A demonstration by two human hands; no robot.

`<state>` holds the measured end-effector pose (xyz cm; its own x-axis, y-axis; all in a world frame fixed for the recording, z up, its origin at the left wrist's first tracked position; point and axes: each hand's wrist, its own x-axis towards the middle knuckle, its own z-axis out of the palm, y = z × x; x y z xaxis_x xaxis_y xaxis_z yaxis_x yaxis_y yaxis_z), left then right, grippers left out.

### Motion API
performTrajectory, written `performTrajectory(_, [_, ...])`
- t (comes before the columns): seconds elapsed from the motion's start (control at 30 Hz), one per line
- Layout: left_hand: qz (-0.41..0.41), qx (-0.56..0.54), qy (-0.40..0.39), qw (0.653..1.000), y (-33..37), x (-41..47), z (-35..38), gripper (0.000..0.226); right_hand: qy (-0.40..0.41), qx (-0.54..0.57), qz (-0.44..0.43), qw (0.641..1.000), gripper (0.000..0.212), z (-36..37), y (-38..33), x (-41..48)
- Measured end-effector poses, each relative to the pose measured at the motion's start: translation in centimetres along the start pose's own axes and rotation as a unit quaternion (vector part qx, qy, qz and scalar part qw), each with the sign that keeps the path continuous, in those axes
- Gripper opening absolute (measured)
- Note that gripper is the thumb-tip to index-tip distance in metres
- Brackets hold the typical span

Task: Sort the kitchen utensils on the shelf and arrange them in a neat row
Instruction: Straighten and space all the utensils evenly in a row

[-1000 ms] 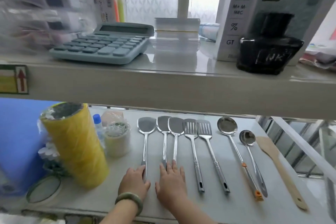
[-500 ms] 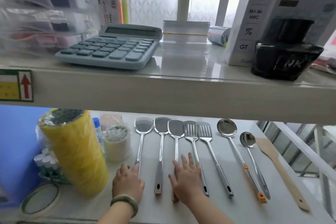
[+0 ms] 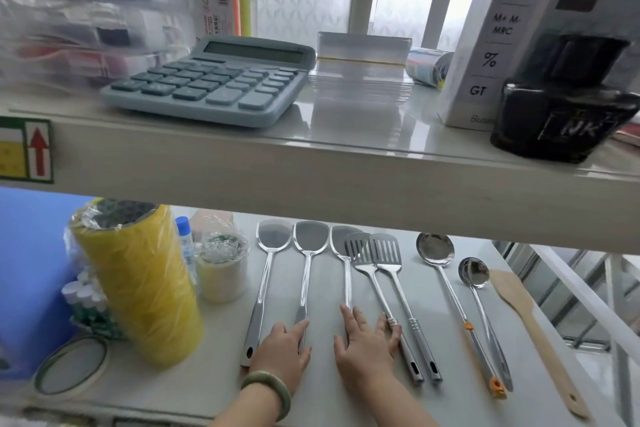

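Steel utensils lie side by side on the lower shelf (image 3: 446,406), handles toward me. From the left: three solid turners (image 3: 273,236), (image 3: 310,237), (image 3: 341,241), two slotted turners (image 3: 360,250), (image 3: 386,248) whose heads overlap, a large ladle (image 3: 435,249), a small ladle (image 3: 473,272) and a wooden spatula (image 3: 519,298). My left hand (image 3: 282,354) rests flat on the second turner's handle. My right hand (image 3: 367,347) lies flat over the third turner's handle, its fingers touching the first slotted turner's handle.
A yellow wrapped roll (image 3: 138,281), a small tape roll (image 3: 221,274), a glue stick (image 3: 183,239) and a flat tape ring (image 3: 69,367) crowd the shelf's left. The upper shelf (image 3: 311,170) overhangs, bearing a calculator (image 3: 211,80) and an ink bottle (image 3: 561,104). A railing (image 3: 588,305) runs on the right.
Both hands have slid right along the handles. The solid turners now lie spread further apart, and the third one's head has come against the first slotted turner.
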<state>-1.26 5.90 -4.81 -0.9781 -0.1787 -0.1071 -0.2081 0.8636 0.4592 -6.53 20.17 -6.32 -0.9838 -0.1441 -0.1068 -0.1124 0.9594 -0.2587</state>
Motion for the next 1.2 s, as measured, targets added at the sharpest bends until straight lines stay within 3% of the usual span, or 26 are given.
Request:
performTrajectory(0.3, [-0.009,0.003,0.017,1.000,0.0,-0.4,0.2,0.047,0.009,0.028,-0.012,0.999,0.074,-0.4,0.3,0.1])
performTrajectory(0.37, [-0.003,0.026,0.037,0.999,0.4,-0.6,0.0,0.046,0.085,0.082,-0.020,0.993,0.078,-0.9,1.3,-0.3])
performTrajectory(0.5, [0.092,-0.003,0.114,0.989,2.3,-1.0,0.4,0.041,0.259,0.137,0.018,0.956,0.040,-2.0,6.1,-0.3])
performTrajectory(0.6, [0.137,-0.033,0.081,0.987,5.6,-1.0,1.6,0.041,0.157,0.113,0.120,0.974,0.034,-4.1,9.4,-1.1])
performTrajectory(0.7, [0.162,-0.066,0.034,0.984,9.1,-0.9,3.5,0.041,0.081,0.087,0.098,0.988,0.031,-4.6,10.6,-1.5])
performTrajectory(0.9, [0.093,-0.093,-0.042,0.991,14.5,-1.0,6.7,0.035,0.064,0.114,0.072,0.989,0.013,-5.4,11.7,-1.9])
performTrajectory(1.2, [0.043,-0.091,-0.053,0.994,17.0,-0.5,7.7,0.037,0.063,0.133,0.072,0.987,0.023,-5.7,15.0,-0.8])
